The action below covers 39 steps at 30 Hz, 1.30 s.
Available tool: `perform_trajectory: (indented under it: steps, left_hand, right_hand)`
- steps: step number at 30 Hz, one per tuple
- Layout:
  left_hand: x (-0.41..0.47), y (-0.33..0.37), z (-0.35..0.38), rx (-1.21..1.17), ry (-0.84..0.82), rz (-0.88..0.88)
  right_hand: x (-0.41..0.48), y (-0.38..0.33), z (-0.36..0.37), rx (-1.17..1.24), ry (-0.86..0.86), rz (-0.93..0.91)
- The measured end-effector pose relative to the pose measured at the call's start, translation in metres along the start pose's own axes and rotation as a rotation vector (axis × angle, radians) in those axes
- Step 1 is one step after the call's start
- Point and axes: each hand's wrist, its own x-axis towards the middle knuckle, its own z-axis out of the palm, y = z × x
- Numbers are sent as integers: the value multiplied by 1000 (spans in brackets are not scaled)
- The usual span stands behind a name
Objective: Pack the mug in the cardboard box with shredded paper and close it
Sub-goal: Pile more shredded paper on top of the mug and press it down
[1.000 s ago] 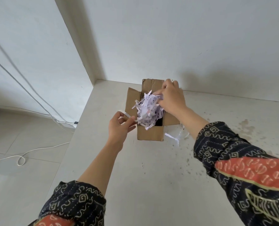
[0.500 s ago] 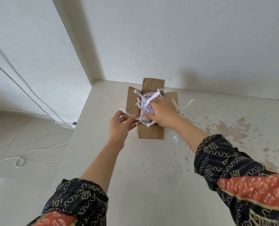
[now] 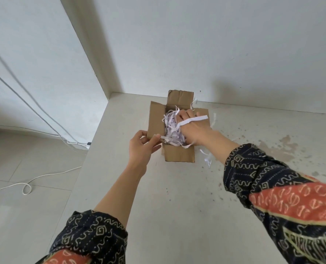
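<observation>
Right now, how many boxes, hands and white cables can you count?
Cardboard box: 1
Hands: 2, the left hand and the right hand
White cable on the floor: 1
Total: 4

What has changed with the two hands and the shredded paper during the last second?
The right hand went from holding a bunch of shredded paper above the cardboard box to pressing it down inside; the pile now sits lower. More strips lie on the table to the right. The left hand stayed at the left flap, and the box did not move.
</observation>
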Motion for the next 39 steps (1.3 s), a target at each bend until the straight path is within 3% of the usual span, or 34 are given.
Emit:
perform_trajectory:
  steps: [3, 6, 9, 13, 17, 25, 28, 32, 39]
  left_hand:
    - [0, 1, 2, 9, 4, 7]
    - [-1, 1, 2, 4, 13, 8]
    - [-1, 2, 2, 5, 13, 5]
    - [-1, 3, 2, 7, 13, 9]
    - [-2, 3, 3, 5, 7, 9]
    - [-1, 0, 3, -15, 16, 6]
    - [-1, 0, 5, -8, 15, 5]
    - [-1, 0, 5, -6, 27, 6]
    - [-2, -1, 5, 0, 34, 7]
  right_hand:
    - [-4, 22, -16, 527, -118, -4]
    - [-14, 35, -33, 932, 8, 100]
    - [-25, 22, -42, 678, 201, 64]
    - [-39, 5, -24, 344, 83, -180]
    - [-47, 16, -7, 323, 140, -154]
    - [-32, 3, -9, 175, 84, -74]
    - [-39, 5, -16, 195, -72, -72]
    - [-59, 2, -13, 252, -138, -86]
    - [-75, -3, 2, 182, -42, -81]
